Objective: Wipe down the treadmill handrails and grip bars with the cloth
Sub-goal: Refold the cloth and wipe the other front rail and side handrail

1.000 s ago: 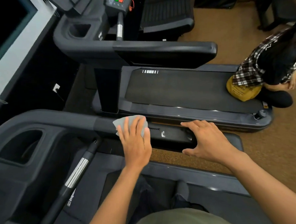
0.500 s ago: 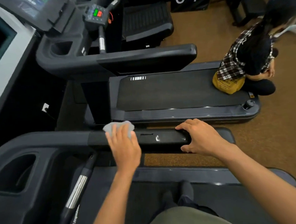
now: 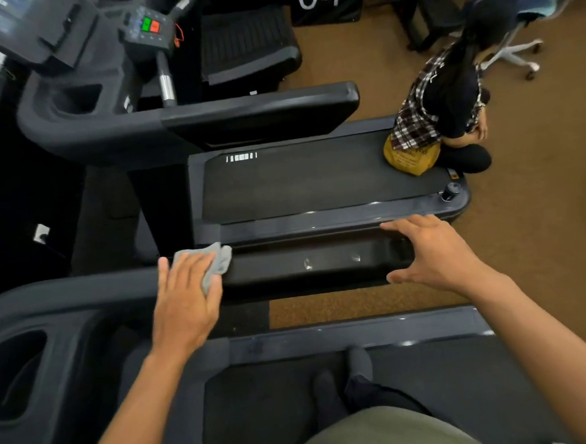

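We see a soft, crumpled grey cloth [image 3: 215,261] on a dark plastic handrail [image 3: 315,265] with a slight sheen and small glints. At upper left of the frame, a polished metal grip bar [image 3: 165,82] shines. The brown floor [image 3: 543,241] looks rough and matt.

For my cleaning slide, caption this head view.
Left hand presses a grey cloth on the treadmill handrail; right hand steadies its end.
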The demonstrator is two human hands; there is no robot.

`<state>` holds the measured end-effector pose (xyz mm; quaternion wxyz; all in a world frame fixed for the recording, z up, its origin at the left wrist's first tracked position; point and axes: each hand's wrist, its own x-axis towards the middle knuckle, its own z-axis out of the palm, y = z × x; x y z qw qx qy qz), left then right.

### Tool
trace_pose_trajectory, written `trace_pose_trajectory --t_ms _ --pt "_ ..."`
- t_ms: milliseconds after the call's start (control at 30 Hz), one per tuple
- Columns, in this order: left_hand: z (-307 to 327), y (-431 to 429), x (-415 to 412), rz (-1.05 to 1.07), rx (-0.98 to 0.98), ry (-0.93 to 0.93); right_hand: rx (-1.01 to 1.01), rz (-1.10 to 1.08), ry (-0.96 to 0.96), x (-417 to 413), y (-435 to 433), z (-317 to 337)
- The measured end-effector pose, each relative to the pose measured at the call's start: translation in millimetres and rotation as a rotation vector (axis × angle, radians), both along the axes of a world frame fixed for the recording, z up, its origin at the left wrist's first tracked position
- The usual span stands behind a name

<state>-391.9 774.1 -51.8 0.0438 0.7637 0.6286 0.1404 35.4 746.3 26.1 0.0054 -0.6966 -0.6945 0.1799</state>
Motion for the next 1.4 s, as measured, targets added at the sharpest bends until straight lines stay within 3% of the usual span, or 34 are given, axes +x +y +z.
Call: trace_pose_trajectory --t_ms 167,467,733,967,1067,1267,1400 --pt "3 29 1 0.083 -0.126 -0.054 0.028 -0.092 -0.013 17 -23 -7" --pt "-6 17 124 0.243 -0.011 -0.065 0.066 -0.255 0.124 42 -29 -24" --pt "-12 -3 268 0.093 0.068 -0.173 -0.045 -0.23 0.298 95 -29 -45" --pt "-12 -14 383 -0.013 0.085 -0.088 -0.123 -0.12 0.286 148 -26 -69" --pt "-16 -21 398 -0.11 0.139 -0.035 -0.158 -0.046 0.25 169 -20 -77" --pt "-27 -17 356 -0.529 0.212 0.094 -0.226 0.082 0.262 164 -19 -84" --pt "-19 -14 281 -0.395 0.134 0.022 -0.148 0.111 0.448 142 -14 -71"
